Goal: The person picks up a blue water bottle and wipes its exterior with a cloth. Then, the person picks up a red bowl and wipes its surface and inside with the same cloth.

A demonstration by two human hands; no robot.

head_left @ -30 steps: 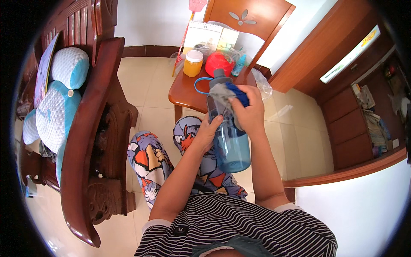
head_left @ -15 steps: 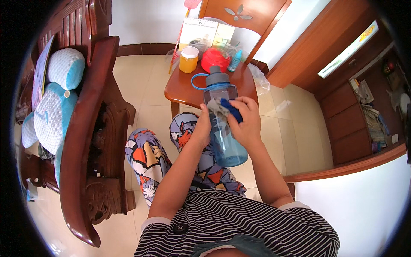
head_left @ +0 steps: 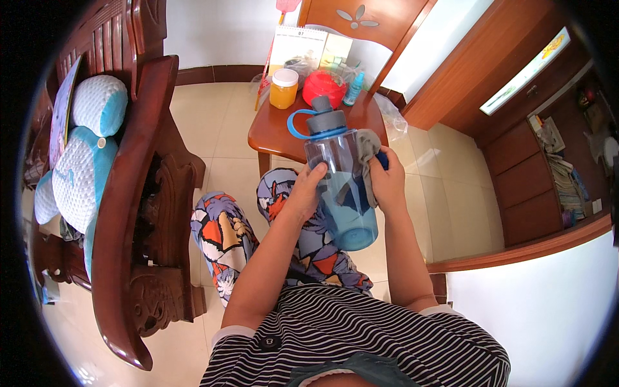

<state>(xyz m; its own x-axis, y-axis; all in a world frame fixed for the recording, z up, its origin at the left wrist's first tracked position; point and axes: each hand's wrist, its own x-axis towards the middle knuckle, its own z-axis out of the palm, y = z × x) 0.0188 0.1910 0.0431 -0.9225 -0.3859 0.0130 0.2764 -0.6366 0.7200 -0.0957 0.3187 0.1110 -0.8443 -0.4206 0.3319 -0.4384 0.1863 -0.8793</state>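
A large clear-blue water bottle [head_left: 345, 206] with a grey cap and a blue carrying loop is held upright, slightly tilted, above my lap. My left hand [head_left: 309, 187] grips its left side, thumb on the front; its other fingers are hidden behind the bottle. On the right side, my right hand [head_left: 388, 179] is closed on a grey and blue cloth [head_left: 368, 155], which presses against the bottle's upper right wall and hangs down along it.
Ahead stands a wooden chair [head_left: 274, 132] bearing a yellow jar [head_left: 284, 90], a red container [head_left: 324, 87], a small teal bottle [head_left: 354, 89] and a desk calendar [head_left: 298, 48]. A carved wooden armchair [head_left: 151, 116] with cushions [head_left: 80, 174] is at left; shelves [head_left: 561, 168] at right.
My right hand has moved with the cloth from the bottle's front round to its right side. The bottle has turned a little, its blue loop swinging forward.
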